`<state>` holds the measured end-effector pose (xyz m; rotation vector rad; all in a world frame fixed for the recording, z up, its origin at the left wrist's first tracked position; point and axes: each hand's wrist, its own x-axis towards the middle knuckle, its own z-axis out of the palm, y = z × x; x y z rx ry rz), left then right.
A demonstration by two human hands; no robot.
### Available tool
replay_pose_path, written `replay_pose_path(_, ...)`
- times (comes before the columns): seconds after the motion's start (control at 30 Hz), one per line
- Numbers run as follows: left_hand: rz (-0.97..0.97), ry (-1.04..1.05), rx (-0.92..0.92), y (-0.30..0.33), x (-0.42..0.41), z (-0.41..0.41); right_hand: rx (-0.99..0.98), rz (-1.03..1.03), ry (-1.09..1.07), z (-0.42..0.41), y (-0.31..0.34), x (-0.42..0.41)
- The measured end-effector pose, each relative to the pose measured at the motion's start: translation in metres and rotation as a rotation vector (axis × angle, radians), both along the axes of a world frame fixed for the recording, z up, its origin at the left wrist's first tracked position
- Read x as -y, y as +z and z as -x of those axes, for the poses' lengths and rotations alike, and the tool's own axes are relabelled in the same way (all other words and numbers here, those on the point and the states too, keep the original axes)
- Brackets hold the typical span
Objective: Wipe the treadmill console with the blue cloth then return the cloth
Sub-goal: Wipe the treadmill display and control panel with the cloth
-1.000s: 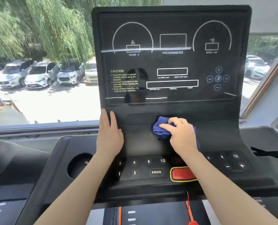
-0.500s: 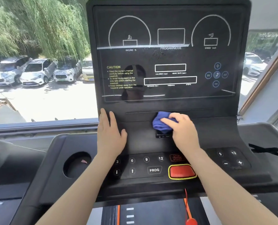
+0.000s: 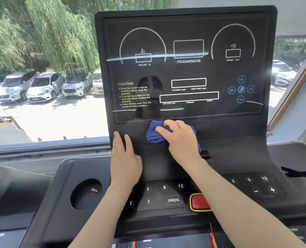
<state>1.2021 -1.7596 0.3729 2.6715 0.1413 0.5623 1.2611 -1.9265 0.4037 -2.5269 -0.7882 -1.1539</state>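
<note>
The black treadmill console [image 3: 188,72] fills the middle of the view, its glossy screen standing upright above a sloped button panel. A crumpled blue cloth [image 3: 155,134] is pressed against the ledge just below the screen's lower edge. My right hand [image 3: 181,140] lies over the cloth and grips it, a ring on one finger. My left hand [image 3: 125,158] rests flat on the console's left side, fingers together and pointing up, holding nothing.
Number keys, a PROG key [image 3: 173,200] and a red stop button [image 3: 199,202] sit under my forearms. A round cup holder [image 3: 86,194] is at the left. An orange safety cord [image 3: 212,233] hangs below. A window behind shows parked cars.
My right hand has slid the blue cloth up and a little to the left, from the mid ledge to the screen's lower edge. My left hand has stayed where it was.
</note>
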Motion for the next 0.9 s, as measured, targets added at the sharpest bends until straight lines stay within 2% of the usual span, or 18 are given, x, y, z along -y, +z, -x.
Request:
replay_pose_path(0.13,-0.004,0.014,-0.039,-0.001,0.001,0.002,0.012,-0.105,-0.226,-0.006,-0.007,0.070)
replay_pose_path(0.23,-0.002,0.028,-0.040,0.002,0.004,0.002,-0.037,-0.223,-0.303,-0.006,-0.004,0.075)
replay_pose_path(0.43,-0.010,0.071,-0.091,0.010,0.011,0.002,-0.044,-0.031,0.079,-0.009,-0.004,-0.002)
replay_pose_path(0.6,0.048,0.152,-0.105,0.024,0.037,-0.004,0.115,0.188,0.212,-0.019,0.001,0.014)
replay_pose_path(0.7,0.037,0.112,-0.062,0.027,0.066,-0.008,0.121,0.158,0.108,-0.029,0.003,0.050)
replay_pose_path(0.8,0.043,0.112,-0.063,0.025,0.087,-0.011,0.133,-0.001,-0.093,-0.039,0.005,0.099)
replay_pose_path(0.9,0.053,0.145,-0.088,0.025,0.092,-0.013,0.038,-0.162,-0.249,-0.042,0.010,0.115)
